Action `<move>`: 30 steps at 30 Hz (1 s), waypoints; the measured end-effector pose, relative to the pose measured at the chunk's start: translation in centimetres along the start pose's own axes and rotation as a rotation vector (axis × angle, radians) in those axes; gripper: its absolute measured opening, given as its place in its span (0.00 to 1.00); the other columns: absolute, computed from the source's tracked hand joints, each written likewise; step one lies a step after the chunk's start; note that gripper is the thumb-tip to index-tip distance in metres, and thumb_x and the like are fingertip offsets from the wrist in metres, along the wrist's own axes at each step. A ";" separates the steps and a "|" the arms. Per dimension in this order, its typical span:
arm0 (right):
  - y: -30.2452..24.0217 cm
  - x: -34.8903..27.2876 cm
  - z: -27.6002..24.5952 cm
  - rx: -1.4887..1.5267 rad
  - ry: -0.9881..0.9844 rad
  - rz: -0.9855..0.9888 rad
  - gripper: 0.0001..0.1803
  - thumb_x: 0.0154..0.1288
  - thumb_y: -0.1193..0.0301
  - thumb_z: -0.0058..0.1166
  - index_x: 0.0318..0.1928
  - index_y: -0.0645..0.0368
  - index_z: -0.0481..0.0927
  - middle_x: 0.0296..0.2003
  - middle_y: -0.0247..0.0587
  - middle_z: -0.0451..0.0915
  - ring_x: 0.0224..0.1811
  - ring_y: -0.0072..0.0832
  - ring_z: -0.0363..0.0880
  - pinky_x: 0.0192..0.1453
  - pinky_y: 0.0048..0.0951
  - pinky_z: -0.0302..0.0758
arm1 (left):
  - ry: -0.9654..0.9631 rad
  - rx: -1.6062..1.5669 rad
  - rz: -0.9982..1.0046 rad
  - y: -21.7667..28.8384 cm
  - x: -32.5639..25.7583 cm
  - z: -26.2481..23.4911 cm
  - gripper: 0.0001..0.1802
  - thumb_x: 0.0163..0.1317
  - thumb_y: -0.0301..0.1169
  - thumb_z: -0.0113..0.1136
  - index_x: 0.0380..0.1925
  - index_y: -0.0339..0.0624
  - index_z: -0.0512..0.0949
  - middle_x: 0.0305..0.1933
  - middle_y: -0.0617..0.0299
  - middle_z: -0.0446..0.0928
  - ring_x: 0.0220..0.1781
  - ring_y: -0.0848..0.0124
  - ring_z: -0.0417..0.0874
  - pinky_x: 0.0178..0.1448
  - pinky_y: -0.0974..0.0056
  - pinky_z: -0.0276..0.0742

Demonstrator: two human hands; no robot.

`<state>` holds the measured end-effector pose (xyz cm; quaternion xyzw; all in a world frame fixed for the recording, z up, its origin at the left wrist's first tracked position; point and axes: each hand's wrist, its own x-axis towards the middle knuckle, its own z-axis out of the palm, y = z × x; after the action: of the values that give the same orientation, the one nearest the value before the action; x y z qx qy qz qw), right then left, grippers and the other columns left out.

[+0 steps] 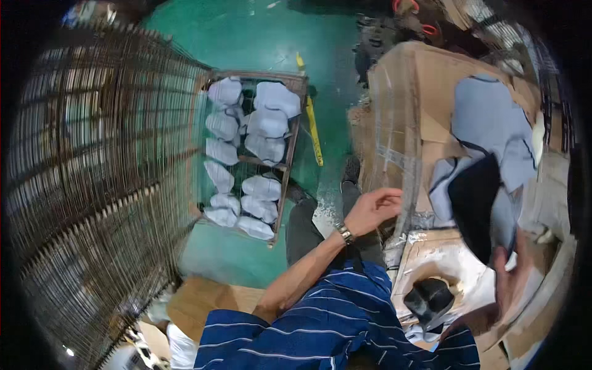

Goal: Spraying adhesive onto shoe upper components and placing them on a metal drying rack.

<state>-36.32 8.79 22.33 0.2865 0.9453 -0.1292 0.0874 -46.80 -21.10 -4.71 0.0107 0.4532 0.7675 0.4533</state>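
Panel (pixel 473 206), blk, tilted, is over the cardboard box (pixel 404 105) at the person's R, its lower end in the R hand (pixel 515 274); fingers closed on that edge, a bit blurred. Just beyond, pale-blue pieces (pixel 484 108) w/ dark edging overlap one another. L hand (pixel 375 208) holds nothing, fingers loosely bent, by the box's L side; can't tell if touching. Metal watch (pixel 345 233) on L wrist. Nearer the body, dark cupped piece (pixel 430 301) sits on a whitish surface (pixel 472 262). Farther L, low frame (pixel 295 148) on green floor (pixel 265 37) w/ more pale pieces (pixel 268 126) in approx. 2 cols; yellow strip (pixel 314 132) beside it. Far L, tall wire rack (pixel 92 154).
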 end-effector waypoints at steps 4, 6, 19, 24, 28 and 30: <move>-16.9 3.5 9.9 0.111 -0.268 -0.542 0.31 0.60 0.78 0.60 0.66 0.60 0.76 0.54 0.56 0.83 0.57 0.47 0.81 0.63 0.40 0.74 | 0.429 -0.014 -0.002 -5.7 -8.6 -12.0 0.21 0.68 0.29 0.66 0.60 0.35 0.78 0.49 0.61 0.85 0.46 0.77 0.85 0.53 0.69 0.82; -26.0 3.7 16.1 0.076 -0.296 -0.752 0.31 0.54 0.81 0.61 0.62 0.57 0.79 0.47 0.54 0.84 0.49 0.52 0.82 0.56 0.44 0.76 | 0.622 0.006 -0.048 -7.7 -13.3 -17.5 0.21 0.68 0.28 0.66 0.60 0.35 0.78 0.49 0.59 0.85 0.49 0.75 0.85 0.54 0.69 0.81; -46.6 -1.6 86.8 -0.260 -0.187 -1.292 0.23 0.62 0.69 0.54 0.59 0.56 0.78 0.58 0.56 0.72 0.65 0.51 0.68 0.65 0.53 0.67 | 1.464 0.027 0.405 -26.8 -18.1 -52.6 0.24 0.77 0.42 0.56 0.64 0.38 0.72 0.62 0.55 0.77 0.65 0.65 0.77 0.67 0.56 0.74; -45.6 -1.5 106.7 -0.158 -0.238 -1.275 0.27 0.65 0.64 0.56 0.64 0.55 0.76 0.65 0.56 0.68 0.69 0.51 0.63 0.68 0.53 0.64 | 1.322 -0.144 0.288 -36.5 -11.4 -70.9 0.31 0.78 0.52 0.49 0.67 0.39 0.69 0.63 0.57 0.77 0.61 0.66 0.78 0.63 0.59 0.72; -41.3 -1.1 102.5 0.182 -0.499 -1.146 0.41 0.52 0.63 0.73 0.68 0.56 0.73 0.69 0.54 0.66 0.71 0.54 0.63 0.70 0.48 0.67 | 1.129 -0.469 0.104 -45.7 -10.3 -76.9 0.37 0.74 0.62 0.45 0.69 0.45 0.66 0.61 0.57 0.78 0.55 0.65 0.82 0.53 0.57 0.75; -35.8 0.4 97.9 0.171 -0.459 -1.051 0.38 0.56 0.66 0.70 0.68 0.57 0.73 0.67 0.54 0.68 0.69 0.53 0.67 0.68 0.48 0.70 | 1.156 -0.606 0.117 -47.3 -6.7 -75.0 0.34 0.76 0.58 0.47 0.69 0.45 0.65 0.59 0.57 0.78 0.56 0.60 0.83 0.52 0.53 0.79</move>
<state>-47.97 -48.57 -63.93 -0.2506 0.9037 -0.2901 0.1906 -42.44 -68.80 -79.63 -0.5073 0.3861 0.7665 0.0771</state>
